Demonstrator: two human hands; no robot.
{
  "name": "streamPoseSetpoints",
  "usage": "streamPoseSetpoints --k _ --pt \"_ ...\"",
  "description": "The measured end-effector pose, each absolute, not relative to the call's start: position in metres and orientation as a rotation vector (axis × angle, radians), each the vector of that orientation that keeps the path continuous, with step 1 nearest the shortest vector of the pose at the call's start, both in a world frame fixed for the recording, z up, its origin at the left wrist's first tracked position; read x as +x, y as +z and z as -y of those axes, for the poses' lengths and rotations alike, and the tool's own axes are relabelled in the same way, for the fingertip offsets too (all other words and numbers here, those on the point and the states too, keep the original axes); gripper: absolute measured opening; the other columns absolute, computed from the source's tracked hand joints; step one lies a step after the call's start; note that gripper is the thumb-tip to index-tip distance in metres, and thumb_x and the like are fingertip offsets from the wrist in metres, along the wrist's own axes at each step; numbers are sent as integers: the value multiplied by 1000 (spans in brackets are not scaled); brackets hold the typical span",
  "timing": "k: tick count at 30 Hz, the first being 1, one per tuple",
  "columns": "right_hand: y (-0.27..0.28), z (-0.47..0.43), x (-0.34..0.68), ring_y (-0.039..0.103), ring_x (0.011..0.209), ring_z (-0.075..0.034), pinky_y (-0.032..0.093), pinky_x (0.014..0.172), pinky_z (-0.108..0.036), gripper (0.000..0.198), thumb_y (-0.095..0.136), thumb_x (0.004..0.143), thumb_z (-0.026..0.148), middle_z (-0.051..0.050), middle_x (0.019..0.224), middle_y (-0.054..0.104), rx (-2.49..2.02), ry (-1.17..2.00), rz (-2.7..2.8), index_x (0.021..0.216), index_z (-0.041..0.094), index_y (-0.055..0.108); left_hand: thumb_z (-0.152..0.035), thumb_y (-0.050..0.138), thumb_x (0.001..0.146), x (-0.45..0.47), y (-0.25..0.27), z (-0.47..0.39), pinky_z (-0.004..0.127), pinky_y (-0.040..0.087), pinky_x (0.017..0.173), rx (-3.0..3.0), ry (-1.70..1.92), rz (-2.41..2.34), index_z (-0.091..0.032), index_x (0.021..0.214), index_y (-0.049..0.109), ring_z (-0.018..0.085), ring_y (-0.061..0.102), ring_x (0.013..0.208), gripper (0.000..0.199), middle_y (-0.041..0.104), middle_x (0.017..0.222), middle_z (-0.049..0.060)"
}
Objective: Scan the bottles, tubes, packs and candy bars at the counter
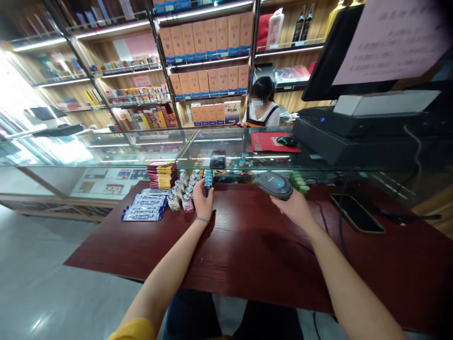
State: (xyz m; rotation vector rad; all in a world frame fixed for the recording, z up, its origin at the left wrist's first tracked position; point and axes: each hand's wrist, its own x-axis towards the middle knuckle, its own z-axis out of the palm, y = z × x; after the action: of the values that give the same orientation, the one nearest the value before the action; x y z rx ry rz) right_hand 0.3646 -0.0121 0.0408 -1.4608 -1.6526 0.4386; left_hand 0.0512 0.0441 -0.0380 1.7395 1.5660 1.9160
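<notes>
My right hand [292,205] is wrapped round the handle of a grey barcode scanner [274,185], which shows a lit blue light and is raised over the table. My left hand [204,200] is closed at the end of a row of small blue packs [208,177]; a small dark thing shows between thumb and fingers, too hidden to name. Just left of that hand stand several small jars or cans [174,202] in rows. Beyond them lie blue-and-white sachets [146,206] in a spread row and a stack of maroon-and-yellow packets [162,175].
The dark red wooden table [230,259] meets a glass display counter [148,146]. Several green round items [299,182] sit behind the scanner. A phone [357,213] and cables lie at right, under a monitor [336,52]. A person [262,106] is behind the counter, before stocked shelves.
</notes>
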Motion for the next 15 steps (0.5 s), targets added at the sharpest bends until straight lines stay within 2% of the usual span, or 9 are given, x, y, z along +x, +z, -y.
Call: streamPoseSetpoints --k 2,4,7,9,15 --pt "29 13 351 76 93 -32 57 76 -37 41 68 76 37 -10 95 79 -1466 436 1712 113 21 71 -23 64 91 48 -43 -43 47 39 120 1808 1865 -1588 -21 142 52 28 50 137 52 56 142 15" --pt "21 15 339 74 104 -35 57 85 -42 50 69 74 36 -11 106 79 -1494 455 1764 122 23 68 -19 63 91 47 -47 -42 49 33 124 1853 1785 -1620 -22 148 47 29 43 145 60 51 149 15" --pt "16 19 327 73 107 -37 56 90 -46 55 70 73 36 -11 108 79 -1548 468 1823 127 24 66 -14 64 87 48 -52 -40 52 31 125 1832 1646 -1701 -22 152 42 32 35 150 69 41 156 17" --pt "16 19 324 72 108 -38 56 91 -46 55 71 73 36 -11 109 79 -1573 467 1836 126 24 66 -12 65 86 51 -55 -39 53 33 123 1810 1578 -1736 -20 151 43 34 36 149 70 39 154 19" --pt "9 14 328 73 106 -37 56 89 -45 53 69 75 36 -12 109 79 -1591 467 1842 126 23 66 -7 57 87 53 -60 -42 51 38 118 1801 1641 -1670 -16 140 49 30 50 134 54 53 135 18"
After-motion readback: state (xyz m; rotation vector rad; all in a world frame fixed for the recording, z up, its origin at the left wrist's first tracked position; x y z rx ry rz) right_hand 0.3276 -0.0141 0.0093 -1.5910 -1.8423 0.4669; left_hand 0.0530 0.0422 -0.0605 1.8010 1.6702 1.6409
